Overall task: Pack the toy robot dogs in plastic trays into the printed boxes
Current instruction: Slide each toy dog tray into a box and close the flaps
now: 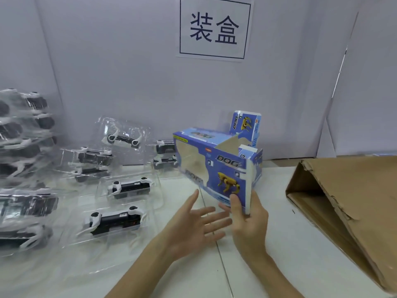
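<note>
Right hand: the right hand point(247, 216) grips the near lower corner of the box, with the thumb on the printed face and the other fingers hidden behind it.
Left hand: the left hand point(193, 224) is wide open, palm up with fingers spread. It holds nothing and lies just beside the box's lower edge.
Box: the blue printed box point(214, 164) is held tilted above the table point(268, 265) with no tray inside. Its window face is turned toward the trays.
Flaps: one printed flap point(247, 125) stands up at the far end, which looks open and shows brown card inside.
Step in hand: this looks like squaring up the empty box, and packing this one has not started.
Doing it well: support the underside with the free palm and keep the flaps folded clear. Then slide a tray in level, with the dog facing the window.
Nearest tray: a clear plastic tray point(113, 220) holding a black and white toy dog lies on the table near the open hand.
Other trays: a second tray point(129, 187) lies behind the first, and more lean and overlap further back.
Obstacle: the tray rims overlap, so lifting one could drag its neighbour.
Carton: a torn brown carton point(348, 203) lies on its side to the right, well apart from the hands.
Stack: a blurred pile of filled trays point(23, 147) stands at the far left.
Wall: a paper sign point(213, 29) hangs on the grey panel behind.
</note>
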